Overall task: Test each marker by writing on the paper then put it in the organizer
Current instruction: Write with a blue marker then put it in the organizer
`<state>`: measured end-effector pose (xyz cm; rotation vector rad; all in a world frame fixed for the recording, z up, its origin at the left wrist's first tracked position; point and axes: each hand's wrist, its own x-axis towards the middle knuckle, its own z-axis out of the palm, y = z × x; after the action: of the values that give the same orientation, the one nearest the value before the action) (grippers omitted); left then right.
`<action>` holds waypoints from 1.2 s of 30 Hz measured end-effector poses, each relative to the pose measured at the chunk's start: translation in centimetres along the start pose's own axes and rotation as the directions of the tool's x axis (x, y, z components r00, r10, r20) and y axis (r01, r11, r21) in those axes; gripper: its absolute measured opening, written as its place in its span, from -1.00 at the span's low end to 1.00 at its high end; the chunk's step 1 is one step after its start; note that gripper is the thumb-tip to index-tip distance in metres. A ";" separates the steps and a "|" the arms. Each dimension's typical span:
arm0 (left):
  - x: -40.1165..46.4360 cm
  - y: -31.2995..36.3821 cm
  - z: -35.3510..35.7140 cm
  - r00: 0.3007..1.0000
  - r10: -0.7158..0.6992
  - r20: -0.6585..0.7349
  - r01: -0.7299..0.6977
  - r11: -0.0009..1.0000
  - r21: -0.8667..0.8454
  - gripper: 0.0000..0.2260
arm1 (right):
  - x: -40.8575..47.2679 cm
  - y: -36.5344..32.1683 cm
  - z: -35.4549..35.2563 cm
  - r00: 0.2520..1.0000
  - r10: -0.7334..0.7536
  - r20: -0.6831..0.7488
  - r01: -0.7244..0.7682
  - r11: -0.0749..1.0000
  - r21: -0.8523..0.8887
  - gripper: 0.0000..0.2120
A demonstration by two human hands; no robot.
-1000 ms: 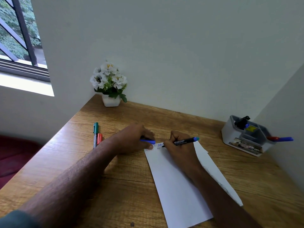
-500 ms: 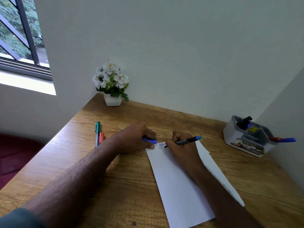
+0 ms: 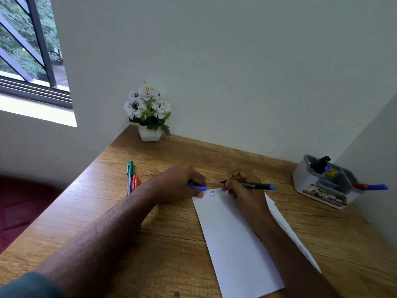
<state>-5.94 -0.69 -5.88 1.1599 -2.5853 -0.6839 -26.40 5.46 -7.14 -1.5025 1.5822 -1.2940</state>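
Note:
A white sheet of paper (image 3: pixel 234 239) lies on the wooden desk with blue writing at its top edge. My right hand (image 3: pixel 240 186) grips a black marker with a blue end (image 3: pixel 258 186), its tip lifted just off the paper's top edge. My left hand (image 3: pixel 182 181) holds the marker's blue cap (image 3: pixel 197 187) beside the paper's top left corner. A grey organizer (image 3: pixel 322 186) stands at the far right with a black marker (image 3: pixel 320 162) upright in it and a red and a blue marker (image 3: pixel 371 186) sticking out sideways.
A green marker (image 3: pixel 129 175) and a red marker (image 3: pixel 135 182) lie side by side on the desk left of my left hand. A white pot of white flowers (image 3: pixel 149 117) sits in the back corner. Walls close the desk at the back and right.
My right hand has tilted the marker's tip up off the paper and shifted slightly away from the writing. The left hand keeps the cap in the same place.

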 end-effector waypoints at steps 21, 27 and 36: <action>-0.1 0.0 0.0 1.000 0.013 -0.006 -0.013 1.000 -0.004 -0.66 | 0.2 1.0 0.4 0.999 -0.028 0.036 0.035 0.979 -0.199 -0.71; 0.0 0.1 0.0 1.000 0.008 0.000 -0.008 1.000 -0.004 -0.66 | 0.2 1.0 0.4 0.999 -0.025 0.028 0.031 0.978 -0.207 -0.67; 0.0 0.0 0.1 1.000 0.011 -0.011 -0.011 1.000 0.002 -0.66 | 0.4 1.2 0.5 0.998 -0.041 0.041 0.050 0.971 -0.234 -0.78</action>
<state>-5.96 -0.68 -5.98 1.1455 -2.5816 -0.6707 -26.50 4.84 -8.38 -1.7041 1.7359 -1.1274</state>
